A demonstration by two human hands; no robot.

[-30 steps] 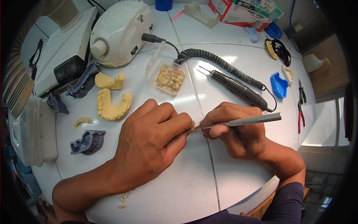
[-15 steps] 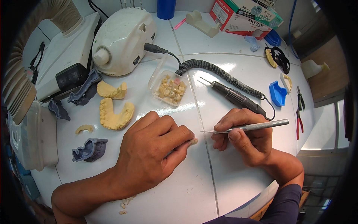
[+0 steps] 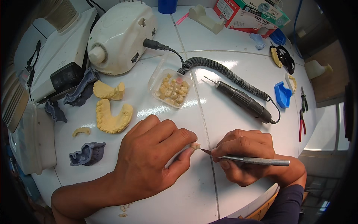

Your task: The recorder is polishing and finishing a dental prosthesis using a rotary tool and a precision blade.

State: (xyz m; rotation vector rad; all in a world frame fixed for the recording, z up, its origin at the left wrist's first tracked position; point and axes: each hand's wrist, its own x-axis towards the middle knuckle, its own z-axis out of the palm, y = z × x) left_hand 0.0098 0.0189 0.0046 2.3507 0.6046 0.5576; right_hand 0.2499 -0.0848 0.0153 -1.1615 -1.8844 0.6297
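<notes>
My left hand [image 3: 151, 156] rests on the white tiled table [image 3: 231, 63] and pinches a small cream tooth piece [image 3: 195, 145] between thumb and forefinger. My right hand [image 3: 244, 155] holds a thin metal carving tool [image 3: 253, 160] like a pen, its pointed blade just right of the tooth piece. A clear plastic box of small tooth pieces [image 3: 171, 89] lies open beyond my hands. Yellow plaster jaw models [image 3: 112, 117] lie to the left.
A dark handpiece [image 3: 244, 100] on a coiled cable leads to a white motor unit [image 3: 119, 35]. Grey-blue impression trays [image 3: 87, 154], a blue tray [image 3: 282, 94], red-handled pliers [image 3: 300, 125] and a cardboard box [image 3: 250, 15] ring the table. The table edge curves at the right.
My right hand has drawn the tool back so its blade tip now sits just right of the tooth piece. My left hand has turned the piece out to its fingertips.
</notes>
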